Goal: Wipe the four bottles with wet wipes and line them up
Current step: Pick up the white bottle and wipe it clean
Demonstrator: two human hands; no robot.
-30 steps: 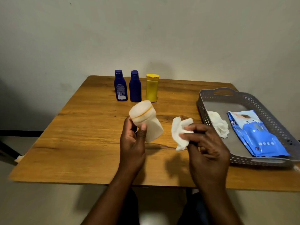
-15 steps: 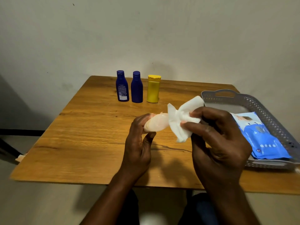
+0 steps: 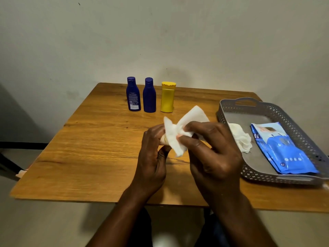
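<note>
Two dark blue bottles and a yellow bottle stand upright in a row at the back of the wooden table. My left hand grips a whitish bottle above the table's middle; only a sliver of it shows. My right hand holds a white wet wipe wrapped over that bottle and covers most of it.
A grey perforated tray sits on the table's right side. In it lie a crumpled used wipe and a blue pack of wet wipes. A pale wall rises right behind the table.
The whitish bottle tipped from upright to sideways in my left hand. My right hand brought the wipe onto it, and the wipe now covers nearly the whole bottle.
</note>
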